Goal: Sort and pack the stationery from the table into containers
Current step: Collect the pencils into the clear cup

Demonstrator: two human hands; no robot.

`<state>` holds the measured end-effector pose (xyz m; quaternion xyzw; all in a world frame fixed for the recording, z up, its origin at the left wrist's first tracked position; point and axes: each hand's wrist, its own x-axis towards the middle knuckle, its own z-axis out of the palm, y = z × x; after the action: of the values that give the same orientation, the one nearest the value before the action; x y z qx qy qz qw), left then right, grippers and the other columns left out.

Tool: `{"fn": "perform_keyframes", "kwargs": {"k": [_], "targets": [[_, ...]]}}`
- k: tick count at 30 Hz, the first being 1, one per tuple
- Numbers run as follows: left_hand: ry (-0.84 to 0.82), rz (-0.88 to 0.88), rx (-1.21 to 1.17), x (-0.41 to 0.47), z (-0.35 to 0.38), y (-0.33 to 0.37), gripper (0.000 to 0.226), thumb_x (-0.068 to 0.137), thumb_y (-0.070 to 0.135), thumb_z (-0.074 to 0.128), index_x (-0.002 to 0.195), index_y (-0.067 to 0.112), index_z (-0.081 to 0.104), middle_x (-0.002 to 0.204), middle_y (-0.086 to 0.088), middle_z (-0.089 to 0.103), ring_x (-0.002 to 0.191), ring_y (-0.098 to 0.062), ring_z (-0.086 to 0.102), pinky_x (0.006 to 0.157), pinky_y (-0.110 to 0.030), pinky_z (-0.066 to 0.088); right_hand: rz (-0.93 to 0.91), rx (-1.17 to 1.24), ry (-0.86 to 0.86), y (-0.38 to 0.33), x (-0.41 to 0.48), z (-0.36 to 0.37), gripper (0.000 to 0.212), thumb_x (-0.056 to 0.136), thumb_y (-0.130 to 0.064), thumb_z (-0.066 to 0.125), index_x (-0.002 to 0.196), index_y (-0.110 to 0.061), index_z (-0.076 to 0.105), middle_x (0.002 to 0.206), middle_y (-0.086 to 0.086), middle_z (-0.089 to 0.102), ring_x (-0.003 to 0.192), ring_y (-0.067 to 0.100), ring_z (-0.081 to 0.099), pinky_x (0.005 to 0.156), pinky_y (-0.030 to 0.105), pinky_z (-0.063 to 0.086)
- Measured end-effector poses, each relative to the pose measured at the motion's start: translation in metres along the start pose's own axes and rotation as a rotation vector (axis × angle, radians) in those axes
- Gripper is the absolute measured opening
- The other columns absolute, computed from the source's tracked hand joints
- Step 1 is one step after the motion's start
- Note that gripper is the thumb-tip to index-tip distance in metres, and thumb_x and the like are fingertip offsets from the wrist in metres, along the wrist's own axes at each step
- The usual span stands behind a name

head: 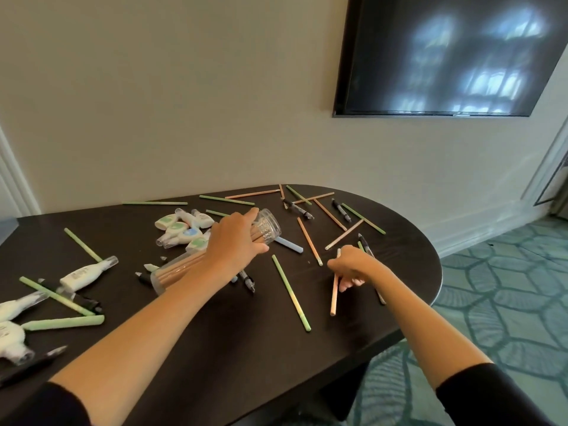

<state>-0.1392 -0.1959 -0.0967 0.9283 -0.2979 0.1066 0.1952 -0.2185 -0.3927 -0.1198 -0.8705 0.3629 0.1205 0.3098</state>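
Several orange pencils point(179, 270) already sit in the clear jar point(268, 226), which my left hand point(236, 238) grips, tilted, at the middle of the table point(246, 348). Just right of it, my right hand point(353, 265) pinches another orange pencil point(334, 298). Green pencils point(291, 293), pens point(341, 210) and correction tapes point(184, 230) lie scattered, so I judge most of the sorting remains.

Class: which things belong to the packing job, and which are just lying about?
Job: clear plastic jar in left hand; peach pencil gripped by right hand; green pencils; black pens; white correction-tape dispensers.
Not: black wall screen; teal patterned carpet.
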Motion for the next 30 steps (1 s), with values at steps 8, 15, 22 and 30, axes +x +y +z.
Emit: {"fn": "perform_keyframes", "kwargs": {"k": [8, 15, 22, 30], "targets": [[0.003, -0.017, 0.028, 0.019, -0.001, -0.007, 0.079, 0.081, 0.039, 0.067, 0.145, 0.019, 0.026, 0.127, -0.008, 0.053, 0.118, -0.025, 0.049, 0.097, -0.035, 0.039, -0.263, 0.009, 0.301, -0.047, 0.055, -0.015, 0.028, 0.096, -0.015, 0.043, 0.069, -0.008, 0.047, 0.066, 0.008, 0.055, 0.057, 0.017, 0.054, 0.058, 0.024, 0.044], [-0.002, -0.032, 0.048, 0.035, 0.004, -0.016, 0.079, 0.081, 0.04, 0.067, 0.145, 0.02, 0.026, 0.126, -0.008, 0.052, 0.118, -0.024, 0.048, 0.097, -0.034, 0.037, -0.216, -0.314, 0.201, -0.055, 0.073, 0.0, 0.035, 0.092, -0.022, 0.056, 0.119, 0.001, 0.05, 0.114, 0.015, 0.058, 0.104, 0.027, 0.058, 0.081, 0.03, 0.046], [-0.024, -0.014, 0.066, 0.045, 0.012, -0.014, 0.08, 0.083, 0.039, 0.065, 0.147, 0.02, 0.022, 0.127, -0.008, 0.051, 0.118, -0.024, 0.049, 0.098, -0.035, 0.039, -0.236, 0.018, 0.045, -0.053, 0.073, -0.006, 0.017, 0.096, -0.021, 0.043, 0.089, -0.005, 0.046, 0.07, 0.003, 0.05, 0.055, 0.009, 0.048, 0.05, 0.018, 0.037], [-0.02, 0.016, 0.085, 0.054, 0.015, -0.006, 0.078, 0.084, 0.04, 0.063, 0.146, 0.019, 0.022, 0.132, -0.008, 0.049, 0.12, -0.024, 0.047, 0.099, -0.036, 0.039, -0.009, 0.275, 0.366, -0.024, 0.093, -0.047, 0.026, 0.096, -0.008, 0.043, 0.119, 0.003, 0.045, 0.07, 0.009, 0.052, 0.059, 0.015, 0.056, 0.051, 0.022, 0.043]]}}
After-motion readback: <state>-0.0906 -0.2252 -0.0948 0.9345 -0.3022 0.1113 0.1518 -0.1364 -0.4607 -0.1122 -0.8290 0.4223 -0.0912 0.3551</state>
